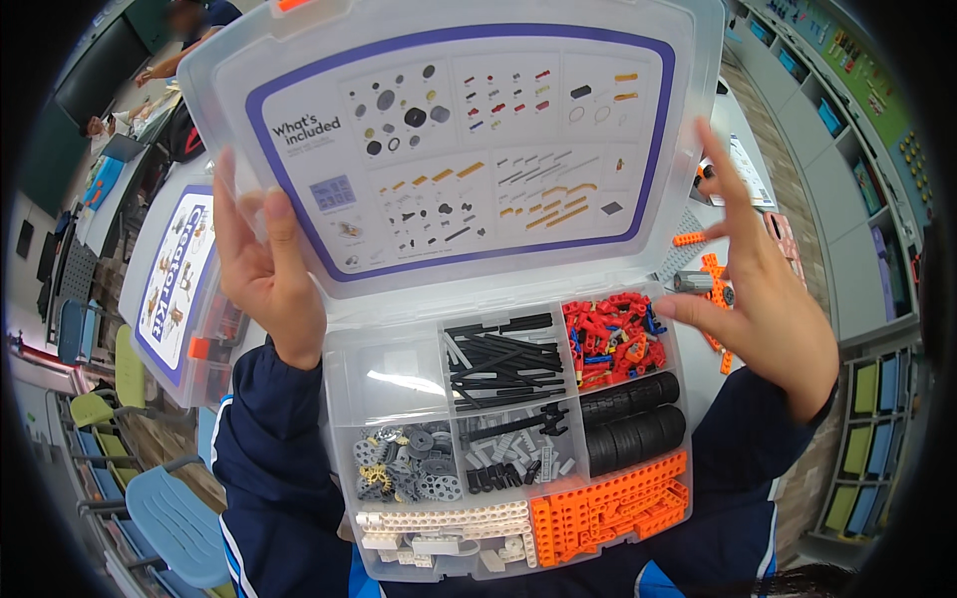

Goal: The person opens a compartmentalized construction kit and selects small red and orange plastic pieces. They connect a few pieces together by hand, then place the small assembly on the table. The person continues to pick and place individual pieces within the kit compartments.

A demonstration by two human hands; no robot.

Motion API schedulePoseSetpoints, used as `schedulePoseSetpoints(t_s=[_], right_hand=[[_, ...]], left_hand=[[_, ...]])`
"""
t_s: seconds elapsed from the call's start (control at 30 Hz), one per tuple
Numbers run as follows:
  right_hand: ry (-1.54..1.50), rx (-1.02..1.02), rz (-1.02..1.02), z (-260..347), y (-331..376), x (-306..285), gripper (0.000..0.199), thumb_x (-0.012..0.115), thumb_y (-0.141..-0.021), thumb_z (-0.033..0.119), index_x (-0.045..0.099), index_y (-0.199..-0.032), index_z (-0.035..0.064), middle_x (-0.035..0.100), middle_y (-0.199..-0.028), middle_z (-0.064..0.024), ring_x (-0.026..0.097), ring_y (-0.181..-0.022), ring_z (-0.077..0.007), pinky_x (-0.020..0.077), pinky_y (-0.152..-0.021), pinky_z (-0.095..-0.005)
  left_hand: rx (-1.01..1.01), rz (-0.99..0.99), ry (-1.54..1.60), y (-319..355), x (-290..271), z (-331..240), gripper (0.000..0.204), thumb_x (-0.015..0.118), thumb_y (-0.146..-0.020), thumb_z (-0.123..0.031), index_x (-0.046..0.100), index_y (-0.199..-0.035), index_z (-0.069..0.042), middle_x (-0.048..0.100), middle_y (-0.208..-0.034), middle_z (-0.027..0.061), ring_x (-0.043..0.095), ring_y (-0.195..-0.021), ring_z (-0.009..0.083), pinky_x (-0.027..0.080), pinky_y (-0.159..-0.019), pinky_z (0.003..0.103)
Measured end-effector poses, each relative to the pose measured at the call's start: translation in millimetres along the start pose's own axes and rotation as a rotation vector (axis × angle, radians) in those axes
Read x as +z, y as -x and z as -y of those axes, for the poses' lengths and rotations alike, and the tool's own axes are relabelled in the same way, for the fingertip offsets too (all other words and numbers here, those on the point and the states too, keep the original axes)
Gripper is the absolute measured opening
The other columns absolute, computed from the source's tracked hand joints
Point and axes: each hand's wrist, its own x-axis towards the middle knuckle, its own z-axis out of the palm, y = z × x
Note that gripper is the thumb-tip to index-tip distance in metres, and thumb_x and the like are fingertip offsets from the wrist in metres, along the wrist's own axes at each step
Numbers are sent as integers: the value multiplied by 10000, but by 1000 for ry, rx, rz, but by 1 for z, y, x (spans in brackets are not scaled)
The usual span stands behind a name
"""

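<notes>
A clear plastic parts case point(387, 424) lies open in front of me, its lid point(454, 261) raised. On the lid's inner face is a purple-bordered sheet with pictures of parts. My left hand point(267, 284) is at the lid's left edge, thumb and fingers apart; whether it touches the lid I cannot tell. Beside the lid's right edge my right hand point(763, 289) is spread, holding nothing. Compartments hold black rods point(503, 364), small red pieces point(610, 344), black tyres point(638, 434), grey gears point(409, 463), grey and black connectors point(518, 448), white beams point(449, 523) and orange beams point(608, 508).
A second closed case point(184, 299) with orange latches stands at the left. Behind my right hand are a grey motor-like cylinder point(691, 282) and orange beams point(715, 274) on the white table. Chairs point(179, 523) are at lower left, shelves with bins point(867, 439) at right. Another person point(164, 68) is at upper left.
</notes>
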Motion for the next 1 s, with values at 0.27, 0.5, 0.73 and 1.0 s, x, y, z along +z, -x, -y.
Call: schedulePoseSetpoints(t_s=[0.27, 0.5, 0.73, 1.0], right_hand=[[-877, 200, -138, -44, -40, 42, 974, 805, -904, 306, 173, -1616, 98, 475, -1519, -160, 608, -1229, -234, 512, -960, -335], [-1227, 400, -508, -47, -41, 90, 418, 558, -1065, 434, 693, -1175, 54, 726, -1151, -22, 668, -1041, -78, 496, -904, -240], [-1176, 389, -510, -44, -40, 88, 415, 549, -1066, 425, 706, -1142, 49, 736, -1048, -8, 686, -916, -79, 510, -843, -235], [-710, 334, -349, -50, -17, -5, 361, 673, -999, 255, 645, -1247, -5, 713, -990, -50, 665, -863, -116, 511, -795, -264]], left_hand=[[30, -14, -10, 0, 1, 0, 544, 590, -1053, -114, 392, -1537, 32, 634, -978, 33, 609, -884, 56, 463, -759, 164], [28, 7, -47, 1, -2, 0, 538, 590, -1052, -114, 399, -1533, 34, 636, -979, 32, 604, -886, 54, 453, -742, 162], [5, 12, -24, 1, 0, -2, 524, 589, -1055, -128, 408, -1528, 4, 663, -980, 52, 652, -924, 90, 496, -781, 182], [4, -24, -71, 3, -1, -1, 505, 559, -1070, -134, 411, -1531, 9, 701, -1060, 75, 676, -997, 109, 508, -893, 227]])
